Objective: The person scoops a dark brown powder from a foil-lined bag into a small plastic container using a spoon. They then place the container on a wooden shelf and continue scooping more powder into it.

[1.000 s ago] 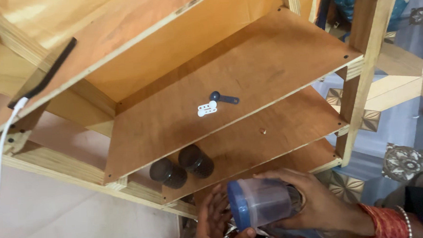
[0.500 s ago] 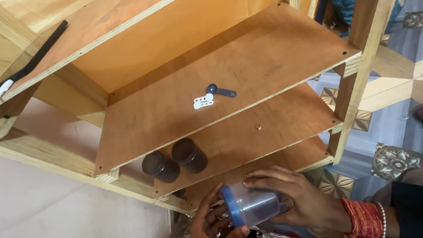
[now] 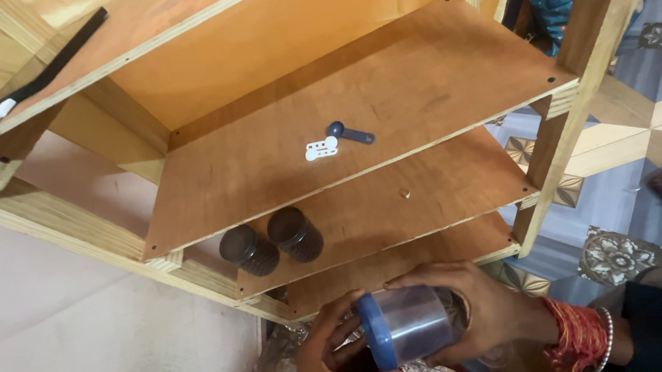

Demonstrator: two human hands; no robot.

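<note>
Wooden shelving fills the view; below its lowest shelf, the right hand grips a clear blue-lidded jar, and the left hand clasps its lid end.

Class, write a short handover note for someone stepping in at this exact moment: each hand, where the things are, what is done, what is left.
Right hand: wrapped around the clear jar, held on its side below the lowest shelf.
Left hand: fingers at the jar's blue lid.
Two dark-lidded jars stand side by side on the second shelf.
A small blue-and-white tool lies on the shelf above.
Done: two jars shelved.
Left: the clear jar is not yet on any shelf.
</note>
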